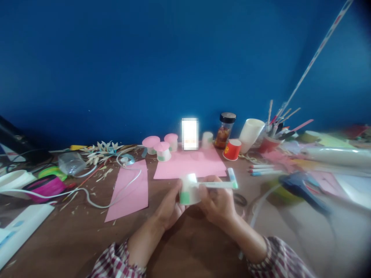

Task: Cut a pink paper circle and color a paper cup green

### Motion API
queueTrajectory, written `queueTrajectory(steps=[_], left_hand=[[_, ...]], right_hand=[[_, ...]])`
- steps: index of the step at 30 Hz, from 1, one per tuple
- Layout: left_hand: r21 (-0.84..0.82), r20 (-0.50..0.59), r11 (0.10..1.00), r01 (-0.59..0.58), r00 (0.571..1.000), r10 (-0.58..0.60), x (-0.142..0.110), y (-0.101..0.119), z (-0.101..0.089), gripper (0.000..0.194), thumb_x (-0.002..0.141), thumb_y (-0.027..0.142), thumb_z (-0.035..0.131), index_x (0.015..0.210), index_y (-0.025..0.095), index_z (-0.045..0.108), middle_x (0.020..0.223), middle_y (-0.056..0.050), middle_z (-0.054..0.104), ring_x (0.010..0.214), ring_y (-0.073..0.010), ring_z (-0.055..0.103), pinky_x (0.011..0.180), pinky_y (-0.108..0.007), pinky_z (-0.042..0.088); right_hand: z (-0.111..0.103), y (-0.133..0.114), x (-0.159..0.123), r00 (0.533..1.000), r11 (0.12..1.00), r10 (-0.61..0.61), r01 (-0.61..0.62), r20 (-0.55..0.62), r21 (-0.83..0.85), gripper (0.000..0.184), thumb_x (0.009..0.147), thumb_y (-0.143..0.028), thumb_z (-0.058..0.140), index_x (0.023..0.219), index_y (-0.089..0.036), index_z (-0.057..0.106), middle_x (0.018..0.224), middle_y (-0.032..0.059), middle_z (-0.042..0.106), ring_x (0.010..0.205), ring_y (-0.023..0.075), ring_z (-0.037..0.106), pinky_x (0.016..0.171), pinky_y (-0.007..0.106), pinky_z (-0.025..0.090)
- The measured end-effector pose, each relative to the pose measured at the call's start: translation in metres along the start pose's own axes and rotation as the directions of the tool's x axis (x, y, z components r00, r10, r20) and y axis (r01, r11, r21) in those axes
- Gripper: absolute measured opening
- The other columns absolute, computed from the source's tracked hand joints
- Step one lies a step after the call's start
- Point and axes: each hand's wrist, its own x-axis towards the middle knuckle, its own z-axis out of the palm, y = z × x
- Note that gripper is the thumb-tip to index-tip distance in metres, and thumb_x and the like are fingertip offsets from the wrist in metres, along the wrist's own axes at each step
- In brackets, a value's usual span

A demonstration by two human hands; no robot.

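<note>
My left hand (171,206) is closed around the side of a small white paper cup (189,189) with a green patch low on its wall. The fingers of my right hand (217,202) pinch together at the cup's right edge. From there a narrow white strip (217,185) runs out to the right, bends upward at its end and shows green and blue marks; whether it is still joined to the cup I cannot tell. Beyond my hands lies a pink paper sheet (188,164). Several cup pieces topped with pink discs (161,146) stand at its left.
A glowing screen (190,135) stands behind the sheet. Rightward are a dark-lidded jar (226,131), a red cup (232,150), white cups (251,133), markers (262,170) and a blue glue gun (304,189). Leftward, a white cable (92,204) crosses another pink sheet (127,193).
</note>
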Motion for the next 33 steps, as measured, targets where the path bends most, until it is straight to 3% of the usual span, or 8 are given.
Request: queueTrajectory(steps=[18,33], left_hand=[[0.036,-0.012,0.999,-0.002,1.0,0.002,-0.0011,0.0003,0.0013,0.04,0.089,0.039,0.052,0.118,0.011,0.06,0.123,-0.011,0.063,0.122,-0.0255,0.051,0.105,-0.037,0.039],[0.067,-0.021,0.998,-0.007,1.0,0.009,0.001,-0.0001,-0.0011,0.041,0.089,0.04,0.052,0.118,0.012,0.06,0.119,-0.01,0.065,0.119,-0.0254,0.053,0.102,-0.036,0.041]], right_hand=[[-0.0012,-0.0045,0.002,0.997,0.997,-0.073,0.073,0.015,-0.017,0.013,0.086,-0.028,0.051,0.08,-0.018,0.058,0.064,-0.0002,0.061,0.053,0.012,0.055,0.049,0.021,0.042],[-0.0009,-0.003,0.0022,0.999,0.998,-0.053,0.053,-0.009,-0.042,0.015,0.085,-0.03,0.052,0.081,-0.018,0.058,0.063,-0.0003,0.06,0.051,0.0114,0.054,0.048,0.02,0.042]])
